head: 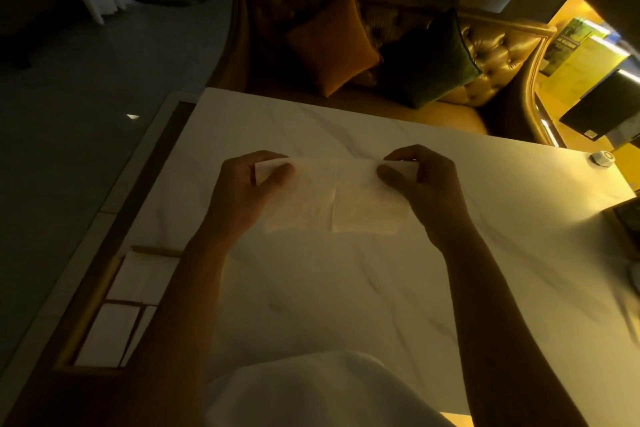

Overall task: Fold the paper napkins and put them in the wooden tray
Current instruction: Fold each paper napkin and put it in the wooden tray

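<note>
Dim room: marble table [346, 305], tufted leather sofa [491, 55], two cushions [332, 45].

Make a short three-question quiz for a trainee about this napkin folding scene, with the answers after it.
1. True or false: the thin white paper napkin lies untouched on the white marble table.
2. Where does the light wooden tray sit? A: at the table's far edge. B: at the table's near left edge. C: at the table's far right corner.
3. Fill in: the left hand and the right hand each pinch an upper ____ of the napkin.
Key: 1 false; 2 B; 3 corner.
</note>
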